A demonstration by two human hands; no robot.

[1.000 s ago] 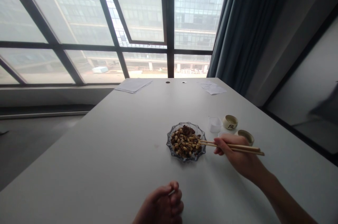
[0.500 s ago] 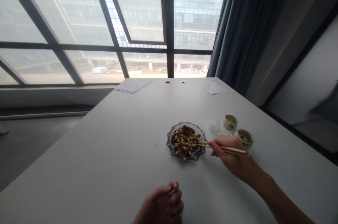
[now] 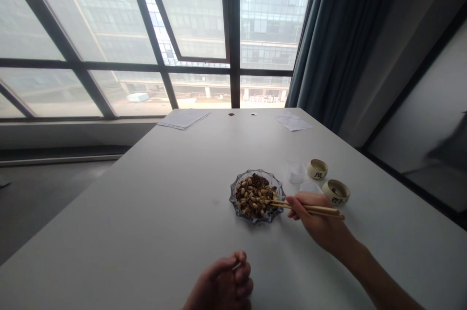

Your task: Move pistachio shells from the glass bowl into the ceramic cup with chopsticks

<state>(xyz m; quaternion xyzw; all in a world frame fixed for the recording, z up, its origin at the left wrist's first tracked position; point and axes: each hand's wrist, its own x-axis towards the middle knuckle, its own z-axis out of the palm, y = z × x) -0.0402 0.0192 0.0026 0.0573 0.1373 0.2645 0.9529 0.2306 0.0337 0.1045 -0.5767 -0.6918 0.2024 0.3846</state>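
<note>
Nearby, dark characters [image 3: 318,175] mark two cups [image 3: 336,194]; right fingers [image 3: 298,207] pinch chopsticks [image 3: 323,209], left fingers [image 3: 243,274] fold inward.

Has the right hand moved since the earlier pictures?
Yes: the right hand has shifted left, closer to the scalloped clear glass bowl, which stayed put.

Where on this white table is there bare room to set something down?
The broadest free patch of the white table lies between its left edge and the glass bowl. Another stretches from the bowl back to the paper stack. It is crowded right of the bowl: the right hand with chopsticks, clear containers, two cups.
</note>
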